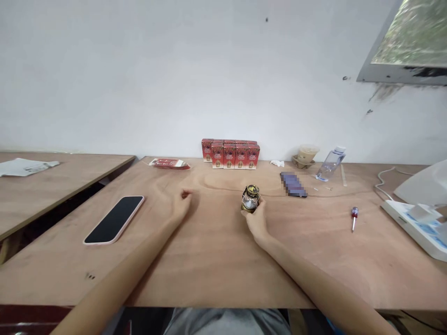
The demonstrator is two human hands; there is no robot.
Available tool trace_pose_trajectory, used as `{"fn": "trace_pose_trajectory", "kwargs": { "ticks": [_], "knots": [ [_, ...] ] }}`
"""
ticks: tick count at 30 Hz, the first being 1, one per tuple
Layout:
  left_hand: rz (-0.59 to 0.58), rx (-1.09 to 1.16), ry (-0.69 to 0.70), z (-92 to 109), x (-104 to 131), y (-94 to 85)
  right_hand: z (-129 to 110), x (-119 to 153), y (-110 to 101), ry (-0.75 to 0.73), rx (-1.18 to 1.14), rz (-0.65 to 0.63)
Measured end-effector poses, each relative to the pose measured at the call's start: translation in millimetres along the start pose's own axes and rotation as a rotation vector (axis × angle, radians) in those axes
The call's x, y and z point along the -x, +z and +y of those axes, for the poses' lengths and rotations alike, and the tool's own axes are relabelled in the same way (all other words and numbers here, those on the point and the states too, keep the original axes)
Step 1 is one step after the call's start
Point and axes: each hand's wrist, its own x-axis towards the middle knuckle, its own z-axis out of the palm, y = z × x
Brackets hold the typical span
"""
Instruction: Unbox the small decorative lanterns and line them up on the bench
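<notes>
The right hand (pixel 257 222) grasps a small lantern (pixel 250 199) low on its body, over the middle of the tabletop (pixel 216 260), probably because a low hold leaves the cap and wire handle uncovered; whether the base bears on the wood I cannot tell. The left hand (pixel 180 204) lies to its left with fingers curled and nothing visible in them, though how tightly they close is unclear. Red boxes (pixel 229 156) stand in rows at the back edge, against the wall, seemingly to stay upright and out of the way. A phone (pixel 114 221) lies near the left edge, and a screwdriver (pixel 354 213) toward the right edge, likely leaving the space around both hands free.
</notes>
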Motion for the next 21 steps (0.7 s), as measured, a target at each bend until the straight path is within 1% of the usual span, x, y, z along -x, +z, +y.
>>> {"fn": "trace_pose_trajectory", "kwargs": {
  "ticks": [3, 4, 6, 7, 10, 11, 14, 17, 19, 21],
  "knots": [
    [-0.156, -0.043, 0.120, 7, 38, 22.5, -1, -8, -3, 0.101, -0.076, -0.140],
    [-0.199, -0.047, 0.165, 11, 49, 30.0, -4, -9, -4, 0.104, -0.115, -0.187],
    [-0.276, -0.057, 0.272, 19, 67, 42.1, -12, -7, -4, 0.117, -0.189, -0.277],
    [-0.305, -0.078, 0.351, 22, 72, 45.7, -16, -4, -4, 0.126, -0.223, -0.320],
    [-0.329, -0.174, 0.579, 27, 80, 45.8, -28, 3, -4, 0.140, -0.316, -0.417],
    [-0.319, -0.209, 0.631, 27, 80, 43.3, -31, 5, -4, 0.139, -0.347, -0.438],
    [-0.286, -0.290, 0.712, 27, 80, 34.9, -39, 8, -6, 0.119, -0.396, -0.492],
    [-0.277, -0.296, 0.733, 27, 80, 31.2, -41, 7, -7, 0.098, -0.402, -0.494],
    [-0.275, -0.185, 0.634, 27, 80, 31.0, -41, 6, -6, 0.120, -0.425, -0.438],
    [-0.257, -0.043, 0.474, 28, 78, 30.9, -38, 3, -5, 0.200, -0.466, -0.346]
  ]
}}
